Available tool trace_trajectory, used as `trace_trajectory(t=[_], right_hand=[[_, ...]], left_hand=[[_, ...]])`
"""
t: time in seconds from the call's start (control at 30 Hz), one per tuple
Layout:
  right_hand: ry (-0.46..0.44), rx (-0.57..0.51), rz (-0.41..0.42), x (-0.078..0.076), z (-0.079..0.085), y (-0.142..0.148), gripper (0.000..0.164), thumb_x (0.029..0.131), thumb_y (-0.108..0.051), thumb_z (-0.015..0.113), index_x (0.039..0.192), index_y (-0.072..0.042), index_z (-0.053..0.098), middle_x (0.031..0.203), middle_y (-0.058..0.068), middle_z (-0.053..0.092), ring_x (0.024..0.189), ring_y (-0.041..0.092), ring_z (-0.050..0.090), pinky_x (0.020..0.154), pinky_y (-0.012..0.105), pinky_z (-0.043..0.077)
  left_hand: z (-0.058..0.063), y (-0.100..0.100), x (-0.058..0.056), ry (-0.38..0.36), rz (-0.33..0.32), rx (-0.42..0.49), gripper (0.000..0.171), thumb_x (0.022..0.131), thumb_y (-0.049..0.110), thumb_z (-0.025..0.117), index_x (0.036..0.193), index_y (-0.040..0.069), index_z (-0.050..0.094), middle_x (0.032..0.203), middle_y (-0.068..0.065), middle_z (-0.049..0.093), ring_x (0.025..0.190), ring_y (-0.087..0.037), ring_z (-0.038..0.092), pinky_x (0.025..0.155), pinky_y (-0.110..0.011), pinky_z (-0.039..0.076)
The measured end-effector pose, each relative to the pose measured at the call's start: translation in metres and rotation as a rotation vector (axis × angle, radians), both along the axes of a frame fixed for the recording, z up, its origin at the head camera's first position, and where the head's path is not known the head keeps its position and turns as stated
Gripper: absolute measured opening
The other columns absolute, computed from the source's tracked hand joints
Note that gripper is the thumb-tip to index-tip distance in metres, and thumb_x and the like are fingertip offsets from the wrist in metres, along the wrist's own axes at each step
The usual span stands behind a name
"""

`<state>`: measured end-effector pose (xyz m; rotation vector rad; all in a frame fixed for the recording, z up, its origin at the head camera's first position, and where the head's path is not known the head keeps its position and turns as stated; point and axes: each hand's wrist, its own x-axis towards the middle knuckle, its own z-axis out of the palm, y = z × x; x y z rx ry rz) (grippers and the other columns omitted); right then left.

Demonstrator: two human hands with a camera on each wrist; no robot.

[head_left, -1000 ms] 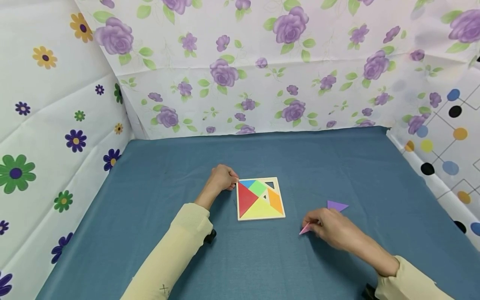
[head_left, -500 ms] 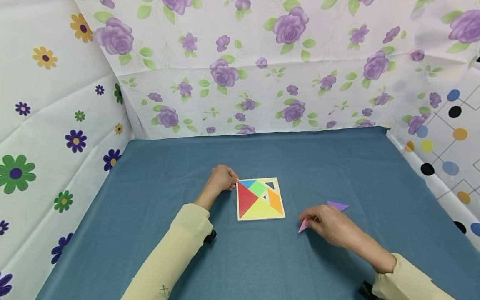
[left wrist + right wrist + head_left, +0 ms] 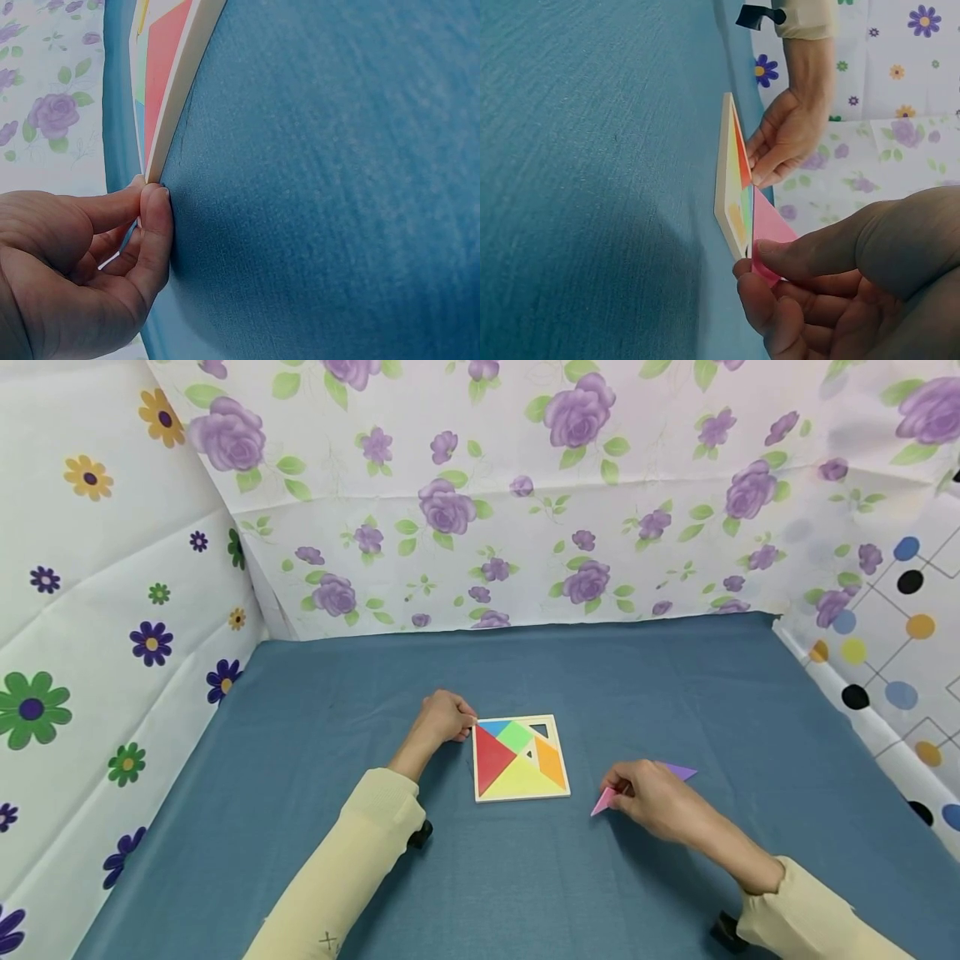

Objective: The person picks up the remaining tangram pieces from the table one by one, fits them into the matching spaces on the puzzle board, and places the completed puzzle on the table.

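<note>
A square wooden tangram tray (image 3: 522, 799) lies mid-table, holding red, yellow, blue, green and orange pieces, with two triangular gaps on its right side. My left hand (image 3: 444, 717) pinches the tray's far left corner between thumb and fingers, as the left wrist view shows close up. To the right of the tray, my right hand (image 3: 656, 797) pinches a pink triangle tangram piece (image 3: 769, 221) above the cloth, apart from the tray. A purple triangle piece (image 3: 682, 772) lies on the cloth just behind the right hand, partly hidden by it.
Blue cloth (image 3: 360, 693) covers the table. A floral sheet (image 3: 510, 543) hangs along the back edge, with a flower-patterned sheet (image 3: 97, 627) on the left and a dotted one (image 3: 892, 652) on the right. Each wrist wears a black camera mount.
My right hand has risen slightly and shifted away from me with the pink triangle, now covering part of the purple one. The left hand and tray stay put.
</note>
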<state>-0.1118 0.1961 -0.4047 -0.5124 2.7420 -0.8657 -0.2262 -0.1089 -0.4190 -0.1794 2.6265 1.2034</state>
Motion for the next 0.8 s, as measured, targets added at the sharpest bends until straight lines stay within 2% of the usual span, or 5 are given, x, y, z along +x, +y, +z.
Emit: trace_trajectory(t=[0.13,0.3,0.5,0.8], right_hand=[[-0.009,-0.013,0.012,-0.003,0.001,0.001,0.011,0.093,-0.001,0.074,0.091,-0.011,0.077,0.081,-0.005,0.068,0.069,0.01,0.056,0.057,0.025,0.049],[0.005,-0.072,0.045,-0.007,0.002,0.003,0.006,0.095,-0.005,0.075,0.095,-0.01,0.079,0.083,-0.005,0.068,0.07,0.01,0.056,0.057,0.025,0.048],[0.029,-0.127,0.049,-0.013,0.002,0.005,0.008,0.094,-0.003,0.074,0.098,-0.008,0.079,0.087,-0.004,0.071,0.072,0.012,0.056,0.06,0.025,0.05],[0.023,-0.126,0.04,-0.019,0.003,0.007,0.011,0.095,-0.002,0.072,0.104,-0.005,0.079,0.089,-0.002,0.071,0.073,0.013,0.055,0.06,0.025,0.049]], left_hand=[[0.001,-0.001,-0.001,-0.01,-0.002,0.007,0.01,0.098,0.004,0.071,0.098,0.001,0.08,0.081,-0.009,0.073,0.066,-0.014,0.069,0.063,-0.026,0.061],[0.0,-0.001,-0.001,-0.02,0.008,0.025,0.009,0.097,0.005,0.072,0.099,0.001,0.08,0.084,-0.01,0.074,0.067,-0.015,0.069,0.065,-0.027,0.062],[0.0,0.0,0.0,-0.017,0.009,0.029,0.009,0.097,0.005,0.073,0.1,0.0,0.08,0.086,-0.01,0.074,0.07,-0.017,0.07,0.067,-0.029,0.063],[0.001,-0.001,0.001,-0.018,0.01,0.033,0.01,0.098,0.005,0.072,0.1,0.0,0.08,0.087,-0.011,0.074,0.07,-0.017,0.069,0.067,-0.029,0.063]])
